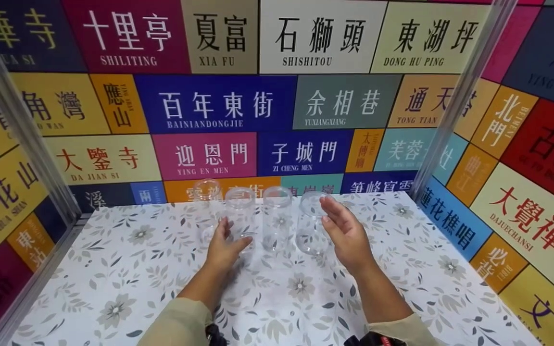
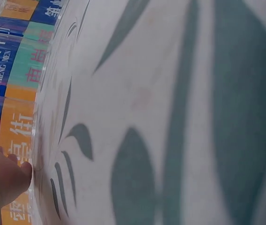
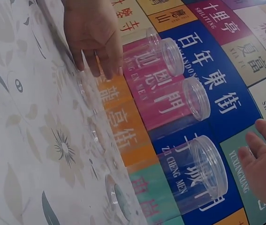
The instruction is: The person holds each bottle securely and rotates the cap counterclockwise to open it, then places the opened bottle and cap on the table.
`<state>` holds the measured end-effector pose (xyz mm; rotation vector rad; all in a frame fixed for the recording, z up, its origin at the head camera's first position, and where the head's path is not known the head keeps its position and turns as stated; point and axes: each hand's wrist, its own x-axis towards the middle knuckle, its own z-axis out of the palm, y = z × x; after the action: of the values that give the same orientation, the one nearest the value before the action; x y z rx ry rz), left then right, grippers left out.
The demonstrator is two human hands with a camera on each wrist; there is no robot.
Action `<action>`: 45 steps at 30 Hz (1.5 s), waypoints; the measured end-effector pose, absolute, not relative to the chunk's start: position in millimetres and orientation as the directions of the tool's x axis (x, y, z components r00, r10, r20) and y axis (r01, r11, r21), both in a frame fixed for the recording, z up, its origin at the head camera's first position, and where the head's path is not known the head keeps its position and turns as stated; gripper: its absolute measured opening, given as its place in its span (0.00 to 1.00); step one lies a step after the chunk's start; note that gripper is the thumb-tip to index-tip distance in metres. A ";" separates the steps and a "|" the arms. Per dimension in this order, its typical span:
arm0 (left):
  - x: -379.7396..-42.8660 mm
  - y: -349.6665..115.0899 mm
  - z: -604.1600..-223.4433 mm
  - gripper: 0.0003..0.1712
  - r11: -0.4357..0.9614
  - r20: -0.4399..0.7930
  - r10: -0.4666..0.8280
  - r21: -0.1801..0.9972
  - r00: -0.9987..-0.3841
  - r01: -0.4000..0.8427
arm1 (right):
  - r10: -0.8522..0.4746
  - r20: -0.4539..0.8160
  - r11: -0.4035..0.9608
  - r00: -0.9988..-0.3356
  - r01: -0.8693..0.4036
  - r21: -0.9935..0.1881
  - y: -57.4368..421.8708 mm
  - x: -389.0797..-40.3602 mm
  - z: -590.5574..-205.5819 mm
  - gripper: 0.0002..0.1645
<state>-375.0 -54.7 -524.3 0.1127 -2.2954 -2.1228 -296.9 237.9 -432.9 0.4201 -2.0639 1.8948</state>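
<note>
Several clear, round jars stand upright in a row on the table's far part. My left hand point(image 1: 224, 245) is in front of the leftmost jar point(image 1: 207, 194) and the second jar point(image 1: 240, 199), thumb spread from the fingers, gripping neither. A third jar point(image 1: 277, 223) stands between my hands. At the right end, my right hand point(image 1: 349, 235) is held beside the rightmost jar point(image 1: 309, 233), fingers extended and overlapping its rim in the head view. In the right wrist view the nearest jar point(image 3: 196, 173) shows its clear round top, with the right hand's fingers apart from it.
A white tablecloth point(image 1: 301, 286) with grey flowers and leaves covers the table. Colourful sign panels point(image 1: 217, 103) form the wall right behind the jars and down both sides. Clear corner posts point(image 1: 459, 91) rise at the left and right table edges.
</note>
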 end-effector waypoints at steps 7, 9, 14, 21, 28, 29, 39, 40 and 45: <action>-372.8 -55.6 -522.6 0.52 0.081 -0.027 -0.056 0.996 -0.998 -0.031 | -0.019 0.403 0.077 -0.915 -0.403 -0.912 235.4 -293.2 -432.0 0.31; -372.3 -56.0 -522.4 0.52 0.089 -0.020 -0.059 0.996 -0.998 -0.026 | -0.017 0.401 0.080 -0.916 -0.401 -0.913 234.8 -292.5 -431.4 0.31; -368.5 -59.0 -520.1 0.49 0.111 -0.025 -0.059 0.993 -0.998 -0.032 | -0.021 0.389 0.083 -0.921 -0.389 -0.917 233.1 -290.9 -430.5 0.29; -355.3 -62.8 -513.4 0.48 0.116 -0.001 -0.022 0.993 -1.000 -0.004 | -0.041 0.383 0.071 -0.923 -0.385 -0.920 229.5 -286.7 -429.0 0.29; -336.8 -61.1 -505.3 0.47 0.107 0.018 0.022 0.994 -1.000 0.020 | -0.053 0.404 0.063 -0.913 -0.406 -0.912 222.3 -280.8 -426.3 0.30; -333.3 -60.3 -503.7 0.47 0.098 0.017 0.029 0.995 -0.999 0.019 | -0.059 0.404 0.064 -0.913 -0.407 -0.911 221.5 -280.2 -425.9 0.30; -304.8 -49.1 -491.4 0.46 0.058 0.105 0.119 0.992 -0.987 0.112 | -0.117 0.396 0.087 -0.911 -0.406 -0.910 216.4 -273.3 -420.3 0.32; -302.3 -48.0 -490.2 0.46 0.062 0.116 0.125 0.990 -0.985 0.124 | -0.121 0.394 0.086 -0.911 -0.405 -0.910 216.0 -272.7 -419.6 0.32; -292.6 -45.0 -486.0 0.46 0.097 0.149 0.149 0.982 -0.978 0.164 | -0.141 0.408 0.077 -0.902 -0.421 -0.904 214.7 -270.6 -418.4 0.33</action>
<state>-292.6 -45.0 -486.0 -0.3312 -2.3184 -2.0773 -270.6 214.7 -418.4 0.5697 -2.1364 1.9163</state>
